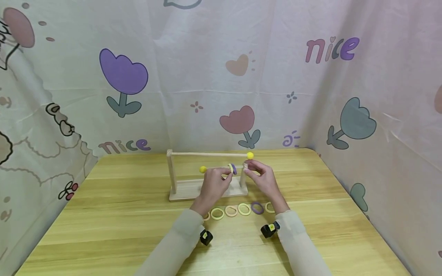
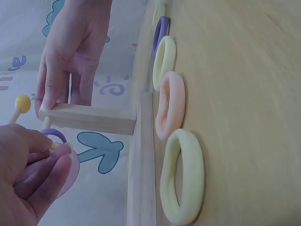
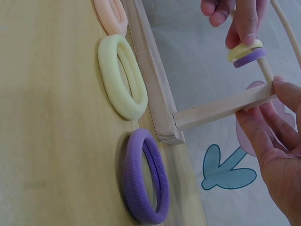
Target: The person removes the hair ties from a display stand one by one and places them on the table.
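Observation:
A wooden stand (image 1: 186,194) with two rods, each tipped by a yellow ball, stands on the table. On its lower rod hang a purple hair tie (image 3: 249,58) and, beside it, a pale yellow hair tie (image 3: 237,52). My left hand (image 1: 215,184) pinches the pale yellow one between thumb and fingers, with the rod running through it. With thumb and fingertips my right hand (image 1: 264,177) grips the top of the short right upright (image 3: 225,106), near the rod's fixed end. The upper rod's yellow ball (image 1: 250,155) sits just above the right fingers.
Several hair ties lie in a row before the stand, among them a peach one (image 1: 226,210), a purple one (image 1: 257,213) and a yellow one (image 2: 182,207). A patterned cloth (image 1: 193,126) hangs behind the wooden table (image 1: 114,222). Black cameras (image 1: 269,230) sit at both wrists.

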### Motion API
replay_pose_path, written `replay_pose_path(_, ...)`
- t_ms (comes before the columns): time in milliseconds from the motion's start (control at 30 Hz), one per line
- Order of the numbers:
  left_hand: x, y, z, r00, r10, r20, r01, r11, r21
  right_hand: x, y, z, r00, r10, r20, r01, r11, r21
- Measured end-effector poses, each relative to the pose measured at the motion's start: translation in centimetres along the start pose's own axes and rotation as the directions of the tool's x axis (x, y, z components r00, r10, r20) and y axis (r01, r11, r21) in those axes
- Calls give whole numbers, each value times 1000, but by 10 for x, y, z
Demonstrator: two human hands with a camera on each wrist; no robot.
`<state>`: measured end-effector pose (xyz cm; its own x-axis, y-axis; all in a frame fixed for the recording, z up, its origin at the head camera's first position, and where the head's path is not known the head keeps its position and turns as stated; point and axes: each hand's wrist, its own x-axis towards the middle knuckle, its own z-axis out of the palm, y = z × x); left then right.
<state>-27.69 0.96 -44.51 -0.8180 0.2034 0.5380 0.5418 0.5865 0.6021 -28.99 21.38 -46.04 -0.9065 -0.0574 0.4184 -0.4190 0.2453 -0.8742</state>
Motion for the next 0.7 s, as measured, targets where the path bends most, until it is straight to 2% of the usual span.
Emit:
replay_pose_path(267,-3,-4,-6,1000,-13,-9,12,999,-43,-1,-10,1,999,34,5,-34,999,1)
replay_pose_path(500,-5,-7,-17,998,-54,14,55,994,-95,0,-2,0,999,34,-11,-34,999,2)
replay_pose_path(700,-11,-11,-30,999,-50,12,51,993,-102,0,1,1,1000,20,-16,-20,1000,-3)
